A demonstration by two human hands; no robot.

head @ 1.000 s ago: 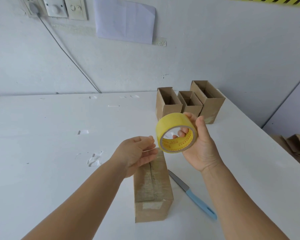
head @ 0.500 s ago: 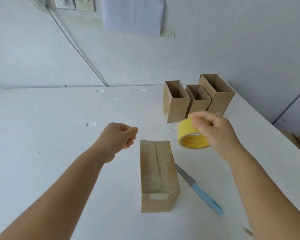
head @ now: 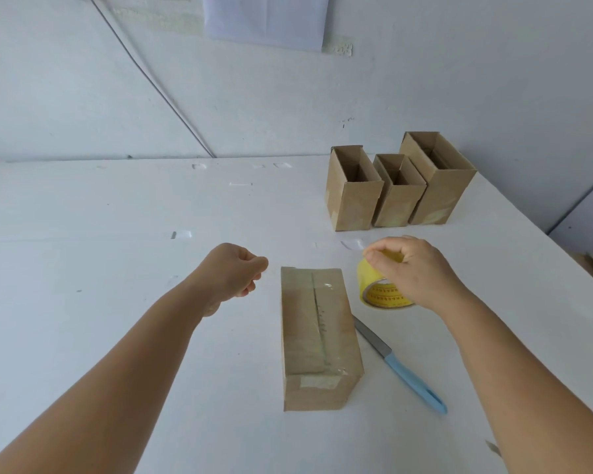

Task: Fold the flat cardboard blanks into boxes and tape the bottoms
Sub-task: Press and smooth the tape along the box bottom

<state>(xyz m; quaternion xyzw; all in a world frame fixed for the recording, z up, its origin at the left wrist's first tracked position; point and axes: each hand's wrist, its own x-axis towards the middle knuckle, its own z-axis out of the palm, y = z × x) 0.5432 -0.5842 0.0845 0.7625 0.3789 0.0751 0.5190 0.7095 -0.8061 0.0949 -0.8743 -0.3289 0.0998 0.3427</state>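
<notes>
Left hand hovers over the white table, fingers curled into a fist, nothing in it. Just right of it, one cardboard box lies taped-side up, seam running lengthwise. One blue-handled knife lies beside that box. Right hand grips one yellow tape roll from above. Behind, three open boxes stand upright in a row.

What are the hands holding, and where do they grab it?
The right hand grips the yellow tape roll over its top rim. The left hand is curled up and seems to hold nothing.
</notes>
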